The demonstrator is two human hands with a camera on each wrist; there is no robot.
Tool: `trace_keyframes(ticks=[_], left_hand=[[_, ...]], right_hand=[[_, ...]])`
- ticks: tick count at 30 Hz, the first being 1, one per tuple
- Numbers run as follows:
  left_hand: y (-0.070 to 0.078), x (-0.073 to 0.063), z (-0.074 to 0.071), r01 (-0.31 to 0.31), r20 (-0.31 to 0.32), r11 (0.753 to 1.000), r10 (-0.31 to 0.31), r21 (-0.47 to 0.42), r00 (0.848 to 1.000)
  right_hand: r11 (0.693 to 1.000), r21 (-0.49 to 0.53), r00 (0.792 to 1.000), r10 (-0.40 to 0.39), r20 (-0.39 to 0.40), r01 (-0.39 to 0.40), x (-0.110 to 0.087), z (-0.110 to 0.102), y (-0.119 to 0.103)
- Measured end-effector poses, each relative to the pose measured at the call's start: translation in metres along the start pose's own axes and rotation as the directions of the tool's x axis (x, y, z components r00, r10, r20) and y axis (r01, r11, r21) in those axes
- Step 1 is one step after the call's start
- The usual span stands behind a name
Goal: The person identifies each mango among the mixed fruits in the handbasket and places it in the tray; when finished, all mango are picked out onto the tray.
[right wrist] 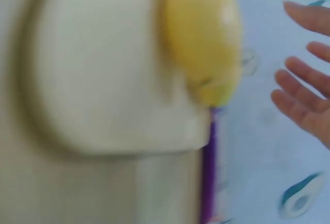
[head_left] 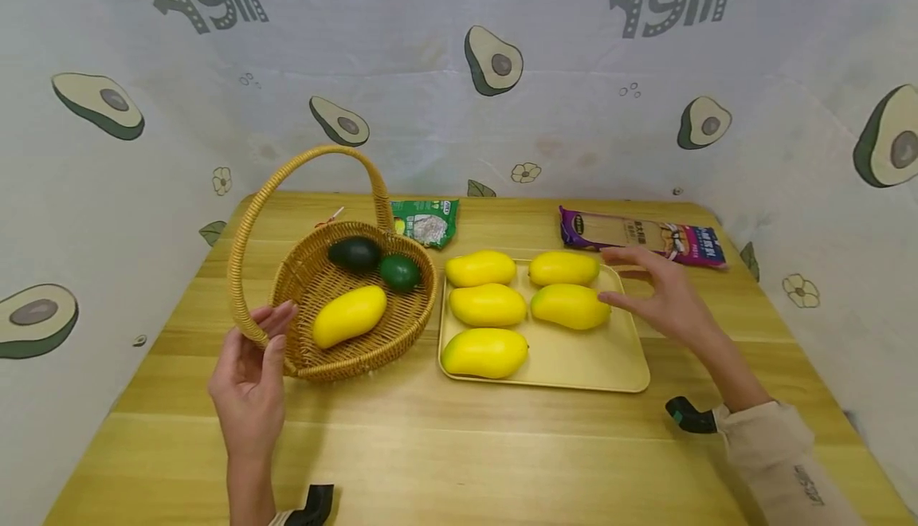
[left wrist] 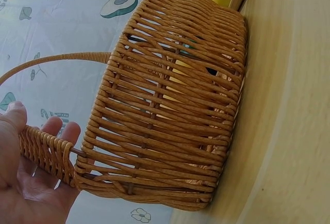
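At the left of the head view, my left hand [head_left: 249, 374] holds a woven basket [head_left: 390, 347] by the foot of its handle [left wrist: 44, 152], thumb on one side and fingers on the other. Inside the basket lie a yellow mango [head_left: 350, 316], a dark avocado [head_left: 355, 253] and a smaller green fruit [head_left: 400, 272], its kind unclear. A pale yellow tray [head_left: 581, 363] to the right bears several mangoes [head_left: 484, 352]. My right hand [head_left: 663, 295] hovers beside the tray's right-hand mangoes [head_left: 570, 306] with spread fingers, holding nothing; the right wrist view shows it apart from the fruit.
Behind the tray lies a purple noodle packet [head_left: 641, 237]. A green packet [head_left: 426, 221] sits behind the basket, close to a small red-and-white item [head_left: 331, 217]. Avocado-patterned cloth [head_left: 430, 135] walls the wooden table [head_left: 459, 454] at the back and sides.
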State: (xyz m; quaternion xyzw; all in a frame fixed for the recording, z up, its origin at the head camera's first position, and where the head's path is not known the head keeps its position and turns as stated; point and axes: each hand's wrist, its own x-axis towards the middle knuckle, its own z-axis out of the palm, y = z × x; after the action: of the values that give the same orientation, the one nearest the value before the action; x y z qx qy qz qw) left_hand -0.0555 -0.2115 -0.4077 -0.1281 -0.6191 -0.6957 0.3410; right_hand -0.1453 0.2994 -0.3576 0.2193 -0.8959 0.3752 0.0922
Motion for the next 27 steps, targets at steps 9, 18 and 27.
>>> trace_keyframes(ticks=[9, 18, 27], left_hand=[[0.000, -0.001, -0.001, -0.005, -0.009, 1.000, 0.005, 0.017, 1.000], [-0.002, 0.000, -0.001, -0.011, -0.010, 1.000, 0.011, 0.005, 1.000], [-0.002, 0.001, -0.002, 0.005, -0.013, 0.999, -0.004, 0.037, 1.000]], right_hand=[[0.938, -0.007, 0.907, -0.332, 0.258, 0.345, 0.068, -0.009, -0.084], [0.851, 0.300, 0.492, -0.501, 0.712, 0.432, 0.148, 0.048, -0.168], [0.829, 0.368, 0.338, -0.520, 0.785, 0.421, 0.201, 0.133, -0.209]])
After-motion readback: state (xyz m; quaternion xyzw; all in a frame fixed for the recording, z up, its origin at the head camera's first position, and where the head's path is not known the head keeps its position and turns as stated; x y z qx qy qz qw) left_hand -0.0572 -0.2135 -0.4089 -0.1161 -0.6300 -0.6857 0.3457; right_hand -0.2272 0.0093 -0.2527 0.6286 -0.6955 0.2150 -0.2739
